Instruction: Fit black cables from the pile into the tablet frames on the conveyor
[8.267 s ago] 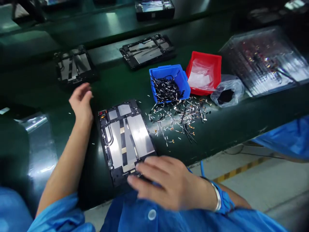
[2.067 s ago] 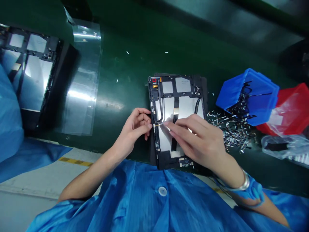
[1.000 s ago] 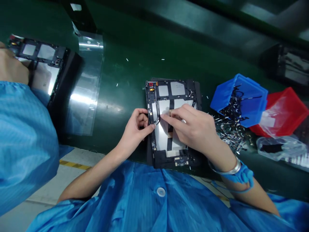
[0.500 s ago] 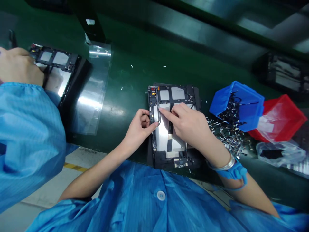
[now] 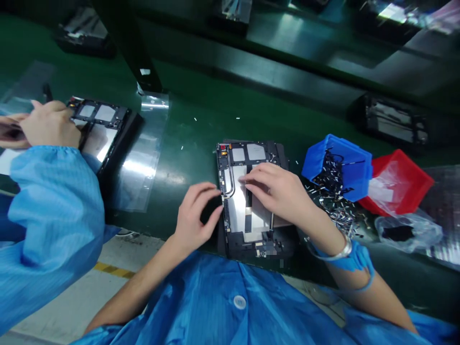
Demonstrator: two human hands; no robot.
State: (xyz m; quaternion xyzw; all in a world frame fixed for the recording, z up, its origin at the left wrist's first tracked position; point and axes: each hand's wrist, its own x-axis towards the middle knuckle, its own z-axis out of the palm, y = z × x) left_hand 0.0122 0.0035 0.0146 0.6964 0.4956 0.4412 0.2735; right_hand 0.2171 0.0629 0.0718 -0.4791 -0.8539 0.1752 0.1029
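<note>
An opened tablet with silver battery panels lies on the bench in front of me. A thin black cable runs down its left side and bends toward the left edge. My left hand is at that edge, thumb and index finger apart, its index fingertip close to the cable's bent end. Over the battery hovers my right hand, fingers bent and thumb tip a little apart from the index finger. Nothing shows between its fingers. Its palm side and part of the tablet's right side are hidden.
Right of the tablet stand a blue bin of small black parts, a red bin and a clear plastic bag. Small loose parts lie by the blue bin. At left, a co-worker's hand works at another tablet.
My left thumb has come off the cable and that hand has drawn down and left, opening. My right index finger no longer presses beside the cable. The cable's lower end now bends toward the left edge.
</note>
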